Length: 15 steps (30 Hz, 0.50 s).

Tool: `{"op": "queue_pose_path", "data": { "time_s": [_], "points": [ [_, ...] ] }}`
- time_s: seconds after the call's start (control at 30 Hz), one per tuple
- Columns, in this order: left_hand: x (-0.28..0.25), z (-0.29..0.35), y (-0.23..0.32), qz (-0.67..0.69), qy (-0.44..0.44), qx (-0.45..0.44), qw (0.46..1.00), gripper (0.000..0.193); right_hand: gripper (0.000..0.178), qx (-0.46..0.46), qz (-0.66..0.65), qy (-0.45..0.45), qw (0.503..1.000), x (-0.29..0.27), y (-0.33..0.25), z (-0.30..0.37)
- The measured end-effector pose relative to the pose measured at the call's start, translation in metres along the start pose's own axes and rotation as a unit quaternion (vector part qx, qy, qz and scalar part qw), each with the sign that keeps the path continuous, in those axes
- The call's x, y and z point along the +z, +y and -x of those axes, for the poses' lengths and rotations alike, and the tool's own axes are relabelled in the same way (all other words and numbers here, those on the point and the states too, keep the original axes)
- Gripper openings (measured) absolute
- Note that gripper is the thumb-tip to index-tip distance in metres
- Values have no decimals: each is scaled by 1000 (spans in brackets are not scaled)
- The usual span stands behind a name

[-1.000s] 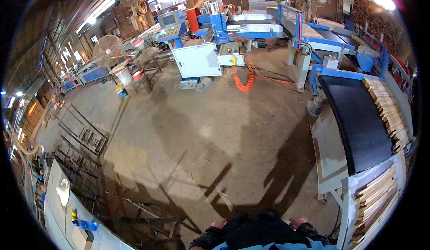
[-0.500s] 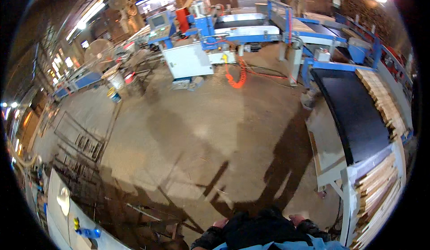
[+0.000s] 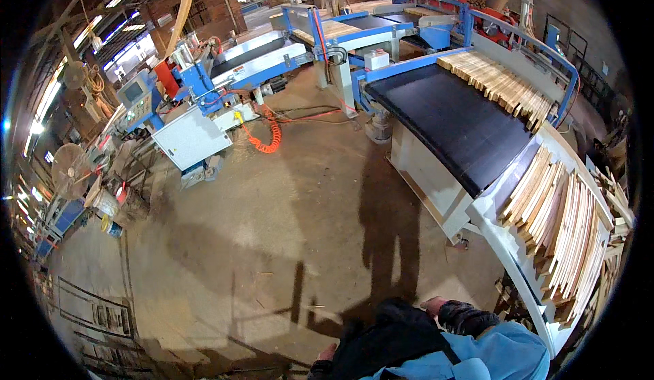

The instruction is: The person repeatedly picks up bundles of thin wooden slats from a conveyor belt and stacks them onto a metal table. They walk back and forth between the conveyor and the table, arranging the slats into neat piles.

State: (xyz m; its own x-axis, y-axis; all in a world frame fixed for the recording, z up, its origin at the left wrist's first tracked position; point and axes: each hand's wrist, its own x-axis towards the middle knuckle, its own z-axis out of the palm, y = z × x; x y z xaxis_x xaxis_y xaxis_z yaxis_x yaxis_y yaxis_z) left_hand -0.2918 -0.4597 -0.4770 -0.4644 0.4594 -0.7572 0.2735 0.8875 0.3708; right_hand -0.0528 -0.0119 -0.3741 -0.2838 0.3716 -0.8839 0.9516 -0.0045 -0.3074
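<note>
At the lower edge, my left hand hangs low beside my dark clothing, mostly hidden by it. My right hand is on the other side of my body, at the end of a dark patterned sleeve. Neither hand's fingers show clearly, and nothing can be made out in them. Nearest to my right hand is the pale end table of a machine, but they stand apart. Many wooden strips lie side by side on it. Beyond them a row of wood pieces rests along the far side of a black conveyor belt.
A white cabinet with a control panel stands at the far left. An orange coiled hose reaches down to the floor. Buckets and a metal frame are on the left. More wood pieces pile up at the right.
The view has swung to the right, so the conveyor and wooden strips are further into the picture. My right hand has shifted slightly left and up in view; the left sits lower.
</note>
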Motion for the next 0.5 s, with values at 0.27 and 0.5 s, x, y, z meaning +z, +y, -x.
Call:
{"op": "queue_pose_path", "data": {
  "time_s": [0.27,0.5],
  "points": [
    [-2,12,-4,7,-11,26,1000,61,49,-19,82,-27,996,6,9,-16],
    [2,6,8,75,-43,-77,993,68,47,30,-44,1,999,4,5,-20]
  ]
}}
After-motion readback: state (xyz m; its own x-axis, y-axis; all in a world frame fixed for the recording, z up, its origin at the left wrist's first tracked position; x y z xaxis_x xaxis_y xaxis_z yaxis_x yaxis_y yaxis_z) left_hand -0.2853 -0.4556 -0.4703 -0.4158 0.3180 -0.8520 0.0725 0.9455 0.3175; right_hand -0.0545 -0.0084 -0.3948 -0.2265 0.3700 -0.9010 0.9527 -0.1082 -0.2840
